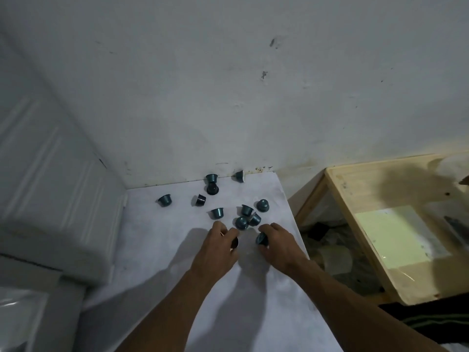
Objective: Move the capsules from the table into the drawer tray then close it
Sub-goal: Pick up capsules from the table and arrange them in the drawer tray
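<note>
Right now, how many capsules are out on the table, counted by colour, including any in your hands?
Teal capsules loose on the table: 8
Dark capsules loose on the table: 2
Teal capsule in the right hand: 1
Capsule in the left hand, colour unclear: 1
Total: 12

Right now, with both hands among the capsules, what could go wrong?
The right hand pinches a teal capsule only at its fingertips; that grip could slip. The left hand, holding a dark capsule, sits beside the capsule cluster; a nudge could roll them. The outermost capsule lies near the table edge and might roll off.
</note>
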A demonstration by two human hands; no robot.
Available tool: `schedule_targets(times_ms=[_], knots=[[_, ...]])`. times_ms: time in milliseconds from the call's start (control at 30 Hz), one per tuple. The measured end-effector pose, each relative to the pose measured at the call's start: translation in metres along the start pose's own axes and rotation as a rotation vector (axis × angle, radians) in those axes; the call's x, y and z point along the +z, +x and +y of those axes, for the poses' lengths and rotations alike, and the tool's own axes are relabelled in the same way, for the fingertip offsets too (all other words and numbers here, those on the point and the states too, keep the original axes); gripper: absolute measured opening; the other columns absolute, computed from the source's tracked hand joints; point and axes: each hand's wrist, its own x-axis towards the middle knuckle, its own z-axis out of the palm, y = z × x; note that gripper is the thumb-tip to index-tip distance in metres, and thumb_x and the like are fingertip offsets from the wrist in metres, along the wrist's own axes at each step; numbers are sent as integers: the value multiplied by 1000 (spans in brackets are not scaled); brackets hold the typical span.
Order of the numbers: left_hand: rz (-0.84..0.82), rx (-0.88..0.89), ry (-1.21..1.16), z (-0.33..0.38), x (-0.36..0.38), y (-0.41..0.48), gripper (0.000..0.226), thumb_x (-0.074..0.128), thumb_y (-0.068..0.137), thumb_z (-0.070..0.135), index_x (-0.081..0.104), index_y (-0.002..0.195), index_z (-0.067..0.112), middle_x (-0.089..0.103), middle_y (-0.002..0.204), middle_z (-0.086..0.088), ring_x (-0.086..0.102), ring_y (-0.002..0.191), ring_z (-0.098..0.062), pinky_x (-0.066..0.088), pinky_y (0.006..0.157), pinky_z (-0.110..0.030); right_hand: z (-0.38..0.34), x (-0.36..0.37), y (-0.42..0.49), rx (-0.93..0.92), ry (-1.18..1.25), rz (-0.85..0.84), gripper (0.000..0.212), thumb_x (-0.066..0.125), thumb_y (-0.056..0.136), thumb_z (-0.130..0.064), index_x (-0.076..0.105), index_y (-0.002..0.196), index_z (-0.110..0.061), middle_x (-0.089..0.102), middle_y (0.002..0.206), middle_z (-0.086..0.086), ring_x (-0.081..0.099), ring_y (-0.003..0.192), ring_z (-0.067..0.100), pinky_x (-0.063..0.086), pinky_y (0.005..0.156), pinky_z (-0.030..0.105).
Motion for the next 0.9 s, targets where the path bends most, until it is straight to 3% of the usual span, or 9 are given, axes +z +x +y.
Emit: schedule_targets(times_ms=[133,367,533,700,900], knots=[[133,-93,-25,17,-12,-22,27,71,80,22,58,103,15,45,104,-4,55,81,-18,51,77,-24,-14,-11,-15,-96,34,63,43,56,90,-19,47,132,-15,56,115,7,53,94,21,43,84,26],[486,-238,-77,46,-57,-64,31,76,75,38,63,95,18,64,88,3,59,79,-12,42,69,-17,-39,-34,-43,-378,41,217,37,65,81,-16,57,117,-9,62,111,9,55,99,24,39,78,23],[654,-375,-109,60,-90,-120,28,79,71,34,64,88,17,67,83,2,63,77,-15,54,71,-35,-76,-36,-77,-521,121,242,39,66,79,-20,57,115,-11,62,104,9,60,91,24,51,82,37],[687,-544,-124,63,-113,-184,38,74,75,29,64,108,14,63,100,-3,61,90,-18,51,84,-29,-123,-20,-112,-690,167,217,35,68,77,-17,59,110,-9,65,100,10,60,92,26,50,81,38],[728,-640,-25,51,-139,-256,24,71,74,27,63,93,15,54,90,-1,51,88,-15,28,72,-16,-187,10,-146,-818,206,119,42,67,79,-15,56,119,-6,62,110,11,59,98,25,49,89,36]])
